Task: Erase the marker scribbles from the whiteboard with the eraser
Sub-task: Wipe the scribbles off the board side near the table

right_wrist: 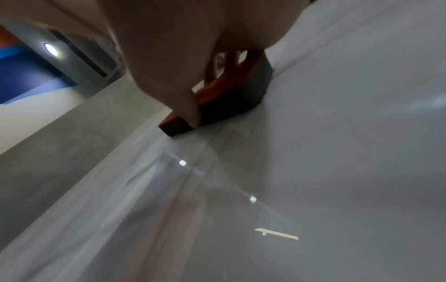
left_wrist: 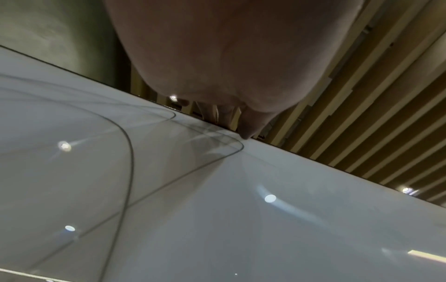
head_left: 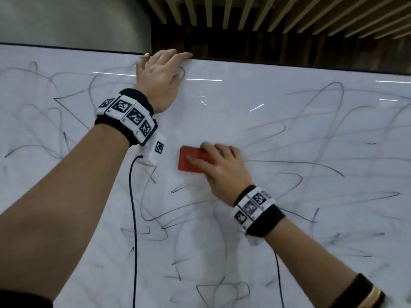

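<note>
- The large glossy white whiteboard (head_left: pixel 222 121) fills most of the head view, its dark top edge running across the upper part of the frame.
- Thin dark marker scribbles (head_left: pixel 311 152) loop over the left, right and lower parts of the board; a band at the centre of the frame, between the two hands, shows almost no lines.
- The left hand (head_left: pixel 159 81) sits at the upper centre of the head view, palm against the board, with its fingers hooked over the top edge (the left wrist view shows fingertips (left_wrist: pixel 248 131) meeting that edge, beside a curved scribble line (left_wrist: pixel 130 152)).
- The right hand (head_left: pixel 220 165) is at the centre of the frame, gripping a red rectangular block eraser (head_left: pixel 189 158): the thumb lies across its near face and the other fingers curl over its far side.
- The eraser sits flat against the board, just left of the right hand and below the left wrist.
- In the right wrist view the eraser (right_wrist: pixel 224 95) shows a red body over a dark felt base pressed on the surface, the thumb (right_wrist: pixel 188 106) clamped on its side; this view is blurred.
- Both wrists wear black bands with white tiles printed in black square patterns (head_left: pixel 131 114), and a dark cable (head_left: pixel 133 218) hangs from each.
- Pale wooden ceiling slats (head_left: pixel 266 14) cross the upper right of the frame above the board.
</note>
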### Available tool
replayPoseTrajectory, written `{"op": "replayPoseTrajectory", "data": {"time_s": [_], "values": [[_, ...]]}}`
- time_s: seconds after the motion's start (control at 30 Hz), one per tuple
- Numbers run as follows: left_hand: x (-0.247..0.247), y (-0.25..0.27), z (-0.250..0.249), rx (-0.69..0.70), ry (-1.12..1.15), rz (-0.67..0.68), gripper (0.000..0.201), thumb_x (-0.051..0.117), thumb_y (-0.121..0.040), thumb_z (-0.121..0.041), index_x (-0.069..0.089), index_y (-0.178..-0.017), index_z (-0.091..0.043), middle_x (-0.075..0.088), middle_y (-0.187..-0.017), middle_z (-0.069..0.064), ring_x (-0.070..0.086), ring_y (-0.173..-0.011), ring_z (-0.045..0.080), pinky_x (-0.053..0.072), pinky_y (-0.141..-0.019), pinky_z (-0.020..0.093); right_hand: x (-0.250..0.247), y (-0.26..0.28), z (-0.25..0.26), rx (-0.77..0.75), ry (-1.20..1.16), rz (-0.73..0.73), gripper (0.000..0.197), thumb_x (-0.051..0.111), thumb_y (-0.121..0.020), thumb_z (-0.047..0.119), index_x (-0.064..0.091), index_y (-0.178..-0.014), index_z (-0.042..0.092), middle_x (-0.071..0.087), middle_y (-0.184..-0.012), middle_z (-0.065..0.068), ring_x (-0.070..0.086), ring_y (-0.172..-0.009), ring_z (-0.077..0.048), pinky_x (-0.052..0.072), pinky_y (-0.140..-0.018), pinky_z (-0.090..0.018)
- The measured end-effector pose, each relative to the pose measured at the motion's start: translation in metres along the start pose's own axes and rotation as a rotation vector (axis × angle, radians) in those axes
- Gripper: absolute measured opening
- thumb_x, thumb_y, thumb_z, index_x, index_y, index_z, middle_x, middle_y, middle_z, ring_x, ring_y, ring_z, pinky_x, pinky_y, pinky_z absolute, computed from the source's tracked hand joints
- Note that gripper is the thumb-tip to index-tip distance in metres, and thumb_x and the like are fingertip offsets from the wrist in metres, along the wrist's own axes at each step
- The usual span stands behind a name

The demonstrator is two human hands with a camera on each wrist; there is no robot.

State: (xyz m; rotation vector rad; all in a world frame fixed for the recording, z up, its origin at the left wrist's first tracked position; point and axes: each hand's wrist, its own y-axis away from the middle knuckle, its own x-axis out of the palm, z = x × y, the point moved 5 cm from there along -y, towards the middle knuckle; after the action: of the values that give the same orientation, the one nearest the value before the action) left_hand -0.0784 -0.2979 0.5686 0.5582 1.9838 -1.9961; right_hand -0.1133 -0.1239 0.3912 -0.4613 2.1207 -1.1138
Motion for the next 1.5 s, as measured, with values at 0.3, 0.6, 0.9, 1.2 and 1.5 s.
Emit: {"op": "replayPoseTrajectory", "data": {"time_s": [0.3, 0.6, 0.9, 1.2, 1.5], "values": [[0.001, -0.011, -0.041, 0.005, -0.040, 0.081, 0.053, 0.042, -0.101, -0.029, 0.033, -0.153, -0.025, 0.042, -0.152, 0.001, 0.032, -0.147, 0.019, 0.004, -0.125, 0.048, -0.067, -0.012, -0.100, 0.626, 0.021, -0.429, 0.063, 0.062, -0.079, 0.021, 0.061, -0.142, 0.023, 0.055, -0.136, -0.018, 0.054, -0.113, -0.042, 0.044, -0.097, -0.052], [0.017, -0.011, -0.060, -0.012, -0.132, -0.083, 0.046, 0.035, -0.100, -0.043, 0.048, -0.141, -0.027, 0.054, -0.133, 0.005, 0.047, -0.131, 0.028, 0.019, -0.117, 0.046, -0.036, 0.009, -0.050, 0.240, 0.073, -0.171, 0.057, 0.075, -0.081, 0.018, 0.064, -0.136, 0.030, 0.058, -0.138, -0.010, 0.056, -0.111, -0.035, 0.038, -0.092, -0.046], [0.030, -0.011, -0.061, -0.064, -0.090, -0.068, 0.059, 0.041, -0.094, -0.057, 0.043, -0.144, -0.025, 0.046, -0.141, 0.005, 0.035, -0.141, 0.024, 0.017, -0.116, 0.045, -0.019, 0.019, -0.040, 0.399, 0.052, -0.259, 0.058, 0.071, -0.084, 0.019, 0.061, -0.141, 0.024, 0.053, -0.140, -0.017, 0.052, -0.115, -0.037, 0.041, -0.095, -0.049], [0.024, -0.004, -0.061, -0.057, -0.100, -0.130, 0.056, 0.043, -0.092, -0.054, 0.046, -0.141, -0.026, 0.049, -0.139, 0.003, 0.038, -0.140, 0.023, 0.020, -0.112, 0.044, -0.065, 0.026, -0.100, 0.351, 0.076, -0.244, 0.054, 0.070, -0.087, 0.025, 0.062, -0.140, 0.025, 0.057, -0.137, -0.016, 0.054, -0.110, -0.037, 0.041, -0.090, -0.047], [0.032, -0.008, -0.074, -0.136, -0.117, -0.114, 0.063, 0.039, -0.093, -0.059, 0.044, -0.141, -0.019, 0.047, -0.142, 0.006, 0.035, -0.141, 0.027, 0.022, -0.112, 0.048, -0.045, 0.019, -0.078, 0.421, 0.037, -0.287, 0.064, 0.068, -0.079, 0.018, 0.056, -0.141, 0.025, 0.053, -0.140, -0.018, 0.051, -0.113, -0.038, 0.042, -0.093, -0.048]]}}
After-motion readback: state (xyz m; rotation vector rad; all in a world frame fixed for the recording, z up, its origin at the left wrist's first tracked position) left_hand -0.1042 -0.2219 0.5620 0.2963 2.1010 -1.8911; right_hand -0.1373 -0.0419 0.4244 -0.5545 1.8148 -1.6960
